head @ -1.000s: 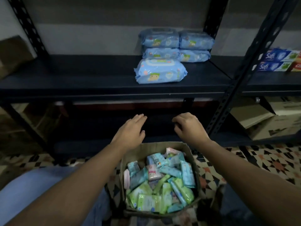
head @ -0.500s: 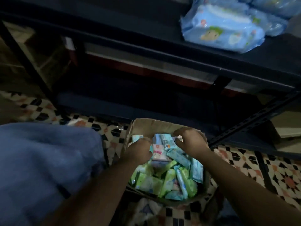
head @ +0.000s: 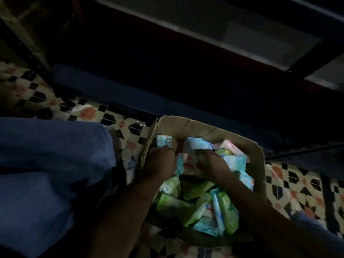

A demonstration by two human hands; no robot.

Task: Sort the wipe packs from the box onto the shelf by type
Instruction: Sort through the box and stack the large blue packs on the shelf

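Observation:
A cardboard box [head: 204,127] on the floor holds several small wipe packs: green ones [head: 173,203] in front, light blue ones [head: 238,161] and a pink one [head: 230,146] at the back. Both of my hands are inside it. My left hand [head: 160,164] is curled at the box's left wall, next to a light blue pack [head: 178,164] and below a small pale pack [head: 163,141]. My right hand [head: 212,164] has its fingers curled over a pink-and-white pack [head: 188,164] lying between the hands. The view is dark and blurred. The shelf's low board [head: 111,86] lies behind the box.
My knee in blue trousers [head: 46,164] fills the left side, close to the box. Patterned floor tiles [head: 297,183] surround the box. A dark shelf post [head: 301,149] runs behind the box's right corner. The upper shelf's underside [head: 204,25] crosses the top.
My hands have come down from in front of the shelf into the box and dug in among the packs. The view has tilted down, and the large blue packs on the shelf have left it.

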